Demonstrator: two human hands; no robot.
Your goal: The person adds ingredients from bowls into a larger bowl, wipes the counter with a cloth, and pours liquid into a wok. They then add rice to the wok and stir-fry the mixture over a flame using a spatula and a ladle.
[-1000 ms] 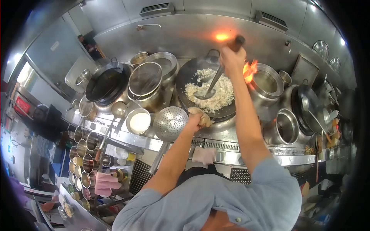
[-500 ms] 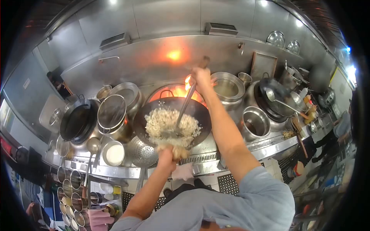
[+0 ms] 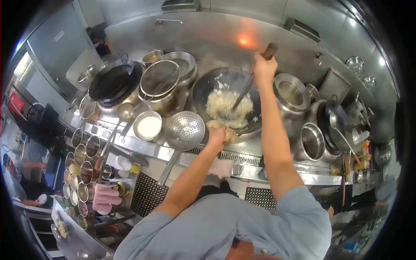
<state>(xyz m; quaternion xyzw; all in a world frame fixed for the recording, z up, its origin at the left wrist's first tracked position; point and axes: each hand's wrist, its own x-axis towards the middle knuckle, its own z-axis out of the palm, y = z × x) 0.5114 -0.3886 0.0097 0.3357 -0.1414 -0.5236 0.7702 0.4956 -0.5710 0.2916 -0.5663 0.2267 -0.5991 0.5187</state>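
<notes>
Wok (image 3: 203,89) at the middle burner, and the left hand (image 3: 218,135) is clenched on its near rim through a folded cloth (image 3: 229,133). That padding is there against the hot metal, I'd say. The right hand (image 3: 264,68) is fisted round the wooden end of the ladle (image 3: 243,92), held high and well off the heat, with the scoop end down in the rice (image 3: 227,106) heaped mid-wok. Just left of the cloth, a skimmer (image 3: 185,129) rests on the tabletop (image 3: 143,147) beside a bowl (image 3: 148,126) of something white. A deep pot (image 3: 291,91) stands just right, all within easy reach.
</notes>
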